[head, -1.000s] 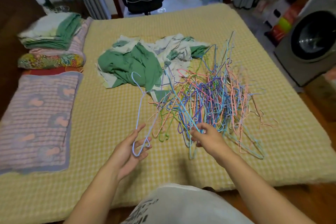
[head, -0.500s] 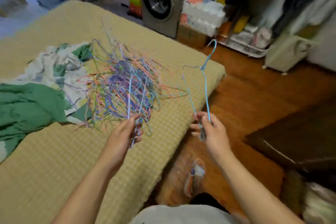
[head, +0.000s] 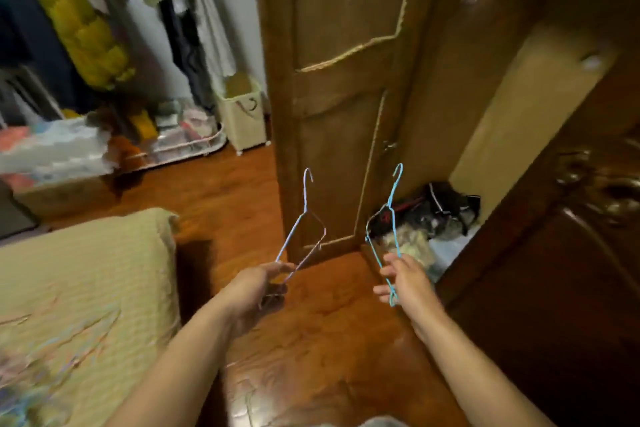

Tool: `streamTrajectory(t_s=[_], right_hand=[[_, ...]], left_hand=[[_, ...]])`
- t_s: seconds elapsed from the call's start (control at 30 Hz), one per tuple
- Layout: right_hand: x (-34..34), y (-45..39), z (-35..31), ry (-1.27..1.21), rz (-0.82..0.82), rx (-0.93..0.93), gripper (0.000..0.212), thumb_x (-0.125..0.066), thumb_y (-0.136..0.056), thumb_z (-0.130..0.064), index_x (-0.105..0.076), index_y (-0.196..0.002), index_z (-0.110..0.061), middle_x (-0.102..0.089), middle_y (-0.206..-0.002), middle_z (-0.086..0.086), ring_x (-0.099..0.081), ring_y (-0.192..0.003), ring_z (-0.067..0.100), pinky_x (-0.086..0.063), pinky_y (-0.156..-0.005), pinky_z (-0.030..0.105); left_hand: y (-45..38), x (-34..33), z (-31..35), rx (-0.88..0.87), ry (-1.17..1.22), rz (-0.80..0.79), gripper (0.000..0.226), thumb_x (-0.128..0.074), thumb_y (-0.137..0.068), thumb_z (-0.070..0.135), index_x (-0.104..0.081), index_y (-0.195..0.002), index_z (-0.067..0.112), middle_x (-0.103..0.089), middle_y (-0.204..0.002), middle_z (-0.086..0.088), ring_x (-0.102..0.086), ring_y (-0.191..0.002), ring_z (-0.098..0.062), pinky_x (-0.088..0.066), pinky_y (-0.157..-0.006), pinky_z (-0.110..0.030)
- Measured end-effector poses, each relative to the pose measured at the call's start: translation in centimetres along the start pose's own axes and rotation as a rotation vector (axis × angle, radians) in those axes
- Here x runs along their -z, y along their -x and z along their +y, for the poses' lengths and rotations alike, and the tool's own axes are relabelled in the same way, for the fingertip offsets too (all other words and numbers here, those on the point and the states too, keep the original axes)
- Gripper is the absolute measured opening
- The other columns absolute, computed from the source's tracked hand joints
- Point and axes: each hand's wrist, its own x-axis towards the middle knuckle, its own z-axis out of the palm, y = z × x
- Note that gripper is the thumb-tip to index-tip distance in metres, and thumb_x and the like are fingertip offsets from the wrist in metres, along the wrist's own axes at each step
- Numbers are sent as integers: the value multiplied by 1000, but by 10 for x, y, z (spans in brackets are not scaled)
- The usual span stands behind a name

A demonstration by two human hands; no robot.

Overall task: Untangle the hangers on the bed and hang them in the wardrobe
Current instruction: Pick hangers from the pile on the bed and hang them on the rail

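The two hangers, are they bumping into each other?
Apart. The head view shows bare wardrobe door and floor between the pale blue hanger in the left hand and the turquoise hanger in the right hand.

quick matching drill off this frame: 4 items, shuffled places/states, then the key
Items
1. pale blue hanger
2. bright blue hanger
3. wardrobe door
4. bed

Places or states
A. swung open, brown wood
B. gripped by the right hand, hook up
C. lower left, yellow checked cover
D. gripped by the left hand, hook up

Pairs: 1-D, 2-B, 3-A, 4-C
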Motion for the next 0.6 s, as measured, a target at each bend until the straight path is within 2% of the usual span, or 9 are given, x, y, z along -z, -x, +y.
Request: streamTrajectory(t_s=[0.07, 0.13, 0.23, 0.33, 0.43, 0.53, 0.57, 0.6], right_hand=[[37, -24, -28, -14, 47, 39, 22, -41, -104, -22, -59, -117, -20, -64, -103, 5, -65, -67, 23, -47, -50, 26], [73, -43, -66, -59, 82, 103, 23, -42, -104, -17, -55, -123, -21, -63, -101, 4, -62, -74, 23, -47, -50, 25], [107, -55, -125, -53, 140, 232, 24, -41, -104, -15, -54, -122, -24, -59, -99, 1, -57, -74, 19, -46, -52, 22], [137, -77, -189, -35, 261, 373, 25, -39, -103, -17, -60, -111, -27, -60, -94, 0, -56, -72, 18, -43, -62, 29], [154, -102, -243, -58, 376, 447, 26, -39, -101, -19, -61, -98, -34, -61, -90, 1, -57, -70, 18, -41, -61, 30], [163, -134, -281, -31, 453, 472, 23, -38, -103, -28, -60, -108, -31, -60, -90, -2, -58, -73, 15, -41, -58, 27], [164, -147, -294, -29, 477, 485, 22, -38, -103, -30, -59, -109, -31, -60, -89, -2, -58, -72, 14, -41, -57, 26], [165, -158, -303, -33, 500, 491, 22, -38, -104, -30, -59, -108, -31, -60, -89, -2, -58, -71, 14, -41, -56, 26]], left_hand=[[-20, -54, 42, -88, -56, -66, 33, -49, -102, 31, -79, -96, 19, -61, -96, -12, -56, -87, -24, -50, -80, -35], [-30, -114, 91, -193, -97, -137, 38, -41, -105, 38, -74, -103, 20, -58, -89, -9, -53, -82, -22, -48, -75, -33], [-40, -181, 159, -345, -170, -181, 41, -36, -106, 41, -69, -111, 17, -51, -93, -13, -49, -80, -22, -44, -64, -27], [-51, -237, 237, -457, -249, -253, 44, -34, -107, 41, -66, -120, 14, -55, -100, -13, -53, -85, -24, -48, -67, -29], [-66, -274, 298, -539, -306, -298, 41, -35, -106, 42, -68, -111, 18, -59, -99, -6, -58, -91, -25, -52, -75, -35], [-94, -304, 341, -609, -354, -331, 45, -38, -104, 46, -73, -95, 19, -67, -103, -9, -63, -91, -28, -56, -86, -50], [-106, -313, 357, -629, -364, -345, 46, -39, -103, 47, -73, -90, 18, -68, -100, -10, -63, -88, -28, -56, -86, -52], [-116, -320, 368, -642, -359, -359, 47, -40, -103, 46, -73, -87, 16, -67, -94, -10, -62, -85, -28, -57, -83, -48]])
